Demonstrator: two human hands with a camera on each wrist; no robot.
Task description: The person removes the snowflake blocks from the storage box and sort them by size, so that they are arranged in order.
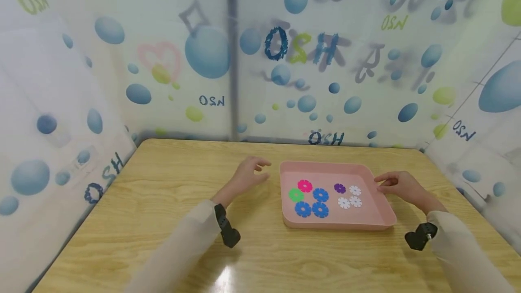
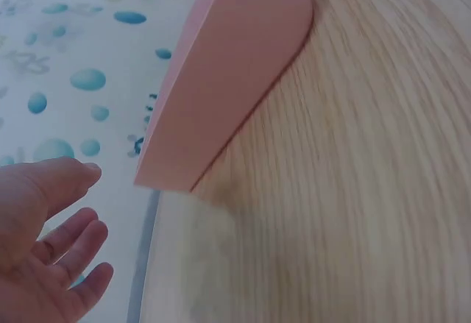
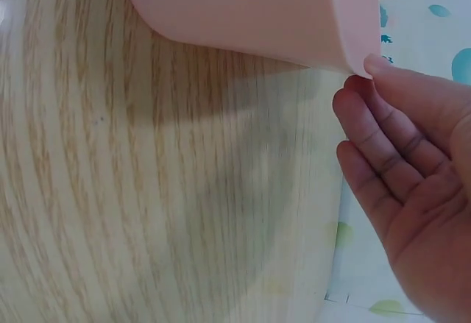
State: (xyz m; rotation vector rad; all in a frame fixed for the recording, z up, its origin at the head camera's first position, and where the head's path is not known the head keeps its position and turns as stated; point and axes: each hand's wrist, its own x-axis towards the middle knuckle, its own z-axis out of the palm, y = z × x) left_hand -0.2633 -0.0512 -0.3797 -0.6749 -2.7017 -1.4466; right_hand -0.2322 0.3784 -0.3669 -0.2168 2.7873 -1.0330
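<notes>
A shallow pink tray (image 1: pixel 338 227) stands on the wooden table, right of the middle. My right hand (image 1: pixel 400 185) pinches its right rim between thumb and fingers; in the right wrist view the thumb (image 3: pixel 412 87) lies over the edge with fingertips beneath. Left of the tray, my left hand (image 1: pixel 246 175) hovers apart from it, fingers loosely bent and holding nothing. Inside lie flat notched plastic discs: a pink disc (image 1: pixel 305 186), a green disc (image 1: pixel 296 195), three blue discs (image 1: pixel 303 209), a smaller purple disc (image 1: pixel 339 188) and three small white discs (image 1: pixel 343 203).
The light wooden table (image 1: pixel 171 220) extends on both sides of the tray. Behind it hangs a white curtain (image 1: pixel 260 89) with blue and green dots and lettering, which also closes off the left and right sides. A black wrist camera (image 1: pixel 228 229) sits on each forearm.
</notes>
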